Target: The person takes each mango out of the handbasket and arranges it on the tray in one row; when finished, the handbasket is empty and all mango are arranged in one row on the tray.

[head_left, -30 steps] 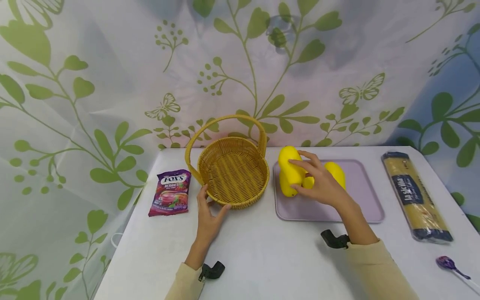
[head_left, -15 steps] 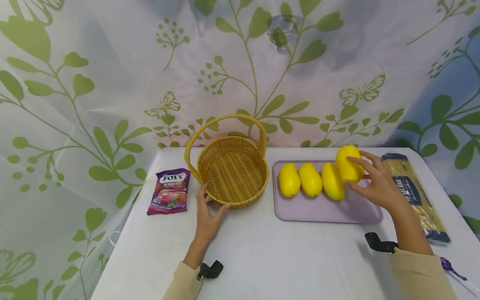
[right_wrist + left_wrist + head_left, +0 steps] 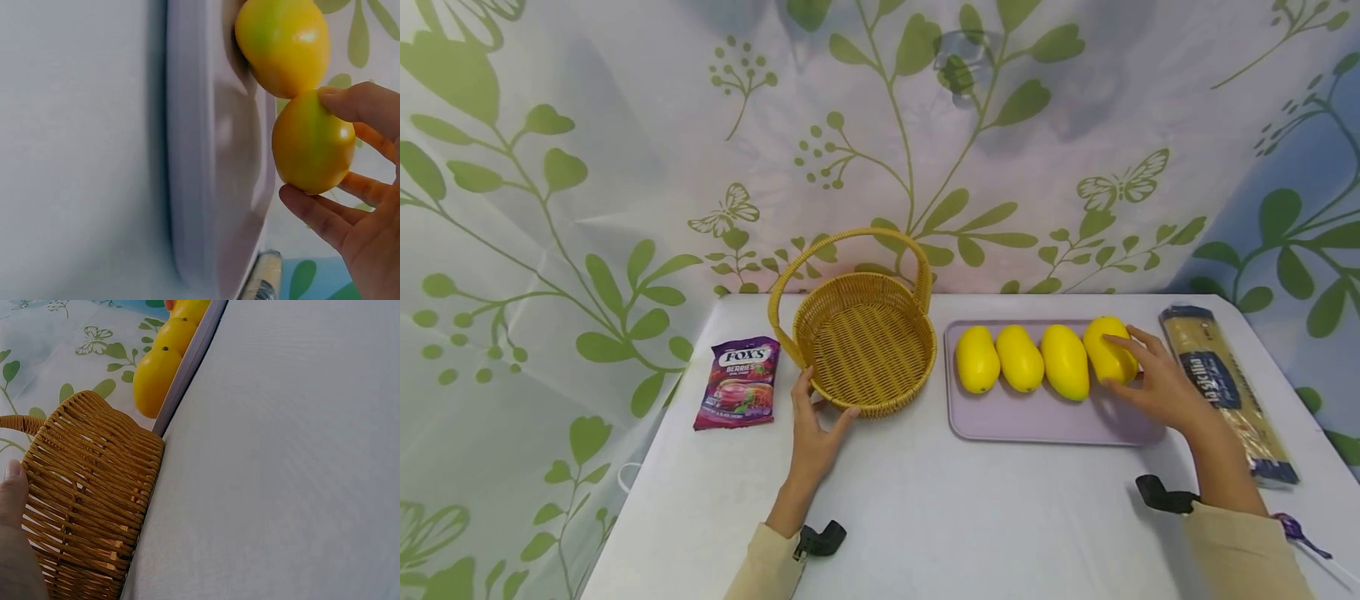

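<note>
Several yellow mangoes lie in a row on a lilac tray (image 3: 1037,425). At the right end of the row, my right hand (image 3: 1157,383) holds one mango (image 3: 1108,350) between thumb and fingers. In the right wrist view that mango (image 3: 312,142) touches the neighbouring mango (image 3: 284,47). Left of the tray stands a round wicker basket (image 3: 872,350) with a tall arched handle and nothing inside. My left hand (image 3: 814,442) grips the basket's front left side, fingers along the left and thumb at the front. The left wrist view shows the thumb against the woven wall (image 3: 87,494).
A purple Fox's candy bag (image 3: 739,383) lies left of the basket. To the right of the tray is a pack of pasta (image 3: 1225,392), partly behind my right hand. A lollipop (image 3: 1296,529) lies near the right front. A patterned curtain (image 3: 880,125) hangs behind the white table.
My right hand has gone from the left mangoes to the tray's right end, carrying a mango, and lowered it there beside the others. The left hand and basket have stayed put.
</note>
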Demonstrator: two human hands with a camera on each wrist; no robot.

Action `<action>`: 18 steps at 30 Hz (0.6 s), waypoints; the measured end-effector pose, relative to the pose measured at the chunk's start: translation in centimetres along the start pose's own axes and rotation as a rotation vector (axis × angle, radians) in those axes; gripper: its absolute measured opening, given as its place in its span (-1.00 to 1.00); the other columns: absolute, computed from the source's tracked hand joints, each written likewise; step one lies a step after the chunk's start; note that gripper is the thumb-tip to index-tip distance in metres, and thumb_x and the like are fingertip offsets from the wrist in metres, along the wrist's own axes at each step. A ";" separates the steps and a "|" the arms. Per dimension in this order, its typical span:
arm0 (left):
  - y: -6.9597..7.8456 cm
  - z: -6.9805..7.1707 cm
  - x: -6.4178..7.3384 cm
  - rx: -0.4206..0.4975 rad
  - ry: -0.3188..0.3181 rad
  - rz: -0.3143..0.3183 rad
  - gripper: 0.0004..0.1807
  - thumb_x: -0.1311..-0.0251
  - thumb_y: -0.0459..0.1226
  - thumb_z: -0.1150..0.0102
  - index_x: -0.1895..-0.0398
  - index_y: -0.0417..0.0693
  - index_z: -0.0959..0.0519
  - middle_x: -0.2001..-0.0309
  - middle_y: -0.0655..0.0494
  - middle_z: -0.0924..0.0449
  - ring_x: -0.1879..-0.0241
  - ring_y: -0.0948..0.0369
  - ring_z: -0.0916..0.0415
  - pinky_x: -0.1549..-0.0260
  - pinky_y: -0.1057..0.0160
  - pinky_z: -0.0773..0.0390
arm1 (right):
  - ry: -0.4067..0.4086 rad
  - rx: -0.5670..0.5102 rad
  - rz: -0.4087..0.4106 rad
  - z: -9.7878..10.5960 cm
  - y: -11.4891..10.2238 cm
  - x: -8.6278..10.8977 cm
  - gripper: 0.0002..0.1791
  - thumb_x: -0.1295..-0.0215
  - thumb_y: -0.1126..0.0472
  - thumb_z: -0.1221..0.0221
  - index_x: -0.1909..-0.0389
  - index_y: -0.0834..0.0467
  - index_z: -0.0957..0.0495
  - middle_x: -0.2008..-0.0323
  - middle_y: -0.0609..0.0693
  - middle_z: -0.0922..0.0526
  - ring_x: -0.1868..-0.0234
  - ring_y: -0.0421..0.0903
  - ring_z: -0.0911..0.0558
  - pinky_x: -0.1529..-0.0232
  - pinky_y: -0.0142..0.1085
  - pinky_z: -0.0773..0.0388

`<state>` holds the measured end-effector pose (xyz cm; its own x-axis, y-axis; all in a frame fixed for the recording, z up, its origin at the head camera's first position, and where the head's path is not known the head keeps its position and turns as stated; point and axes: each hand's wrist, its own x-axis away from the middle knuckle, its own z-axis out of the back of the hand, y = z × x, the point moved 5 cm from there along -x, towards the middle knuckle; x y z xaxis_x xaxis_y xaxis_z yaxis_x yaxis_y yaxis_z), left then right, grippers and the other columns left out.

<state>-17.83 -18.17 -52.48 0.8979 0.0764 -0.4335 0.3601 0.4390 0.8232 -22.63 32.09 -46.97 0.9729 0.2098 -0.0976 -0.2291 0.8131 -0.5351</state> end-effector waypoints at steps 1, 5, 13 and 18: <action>0.0 0.0 0.0 0.002 -0.001 0.000 0.03 -0.12 -0.21 -0.40 -0.53 -0.11 0.06 -0.47 -0.18 0.00 -0.34 -0.11 -0.21 -0.10 -0.13 -0.47 | -0.006 0.000 -0.003 -0.1 0.0 0.0 -0.25 -0.19 0.22 -0.34 -0.37 0.26 -0.26 -0.41 0.50 0.02 -0.16 0.53 -0.29 -0.02 0.38 -0.39; -0.1 0.0 -0.1 0.005 -0.002 0.000 0.03 -0.13 -0.21 -0.40 -0.53 -0.12 0.06 -0.47 -0.19 0.00 -0.32 -0.11 -0.22 -0.11 -0.12 -0.46 | -0.044 0.006 -0.038 -0.2 0.2 0.1 -0.22 -0.19 0.17 -0.34 -0.39 0.23 -0.24 -0.44 0.47 0.05 -0.23 0.55 -0.21 -0.08 0.47 -0.24; -0.1 0.0 -0.1 0.000 0.000 0.009 0.03 -0.13 -0.20 -0.40 -0.54 -0.07 0.06 -0.47 -0.17 0.00 -0.35 -0.09 -0.20 -0.11 -0.12 -0.46 | -0.079 0.012 -0.047 -0.8 0.2 0.6 -0.21 -0.17 0.19 -0.34 -0.39 0.22 -0.23 -0.43 0.50 0.08 -0.25 0.61 -0.16 -0.08 0.52 -0.16; -0.1 -0.1 -0.1 -0.001 0.001 0.001 0.03 -0.13 -0.19 -0.40 -0.55 0.07 0.07 -0.48 -0.17 0.01 -0.36 -0.09 -0.19 -0.10 -0.11 -0.46 | -0.087 0.016 -0.055 -0.9 0.4 0.8 -0.18 -0.18 0.18 -0.33 -0.42 0.20 -0.19 -0.44 0.51 0.14 -0.24 0.63 -0.15 -0.08 0.52 -0.16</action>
<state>-17.96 -18.18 -52.57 0.8978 0.0776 -0.4335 0.3594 0.4396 0.8231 -21.88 32.07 -48.06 0.9777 0.2100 0.0053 -0.1761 0.8331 -0.5243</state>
